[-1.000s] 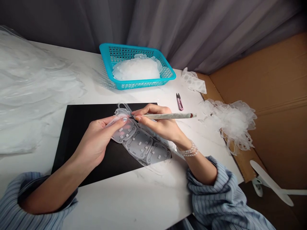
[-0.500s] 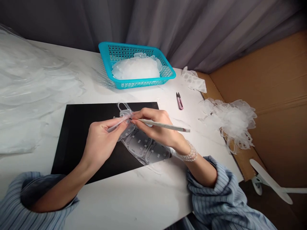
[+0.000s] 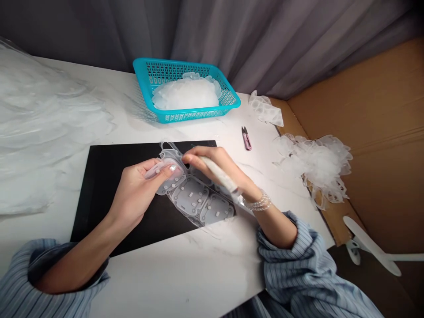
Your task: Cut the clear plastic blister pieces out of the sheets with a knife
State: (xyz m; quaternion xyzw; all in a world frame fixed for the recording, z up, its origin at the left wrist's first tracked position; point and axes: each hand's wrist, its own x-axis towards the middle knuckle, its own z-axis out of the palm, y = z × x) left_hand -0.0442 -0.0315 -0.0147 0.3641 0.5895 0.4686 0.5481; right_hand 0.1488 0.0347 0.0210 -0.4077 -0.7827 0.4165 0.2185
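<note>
A translucent silicone sheet (image 3: 198, 201) of moulded pads lies on a black mat (image 3: 109, 185) in the middle of the white table. My left hand (image 3: 139, 190) pinches the sheet's upper left end between thumb and fingers. My right hand (image 3: 218, 170) is closed round a thin pen-like tool (image 3: 220, 176), whose tip sits at the sheet's top edge close to my left fingertips. The tool's shaft lies back along my right hand toward the wrist, where I wear a bead bracelet.
A turquoise basket (image 3: 149, 84) with translucent pieces stands at the back. Pink snips (image 3: 246, 138) lie right of the mat. Heaps of translucent offcuts (image 3: 314, 165) sit at the right by a cardboard wall (image 3: 374, 128). Crumpled plastic film (image 3: 43, 128) covers the left.
The tool has swung from pointing out to the right to lying back along my right hand. My left hand keeps its pinch on the sheet, which has shifted slightly.
</note>
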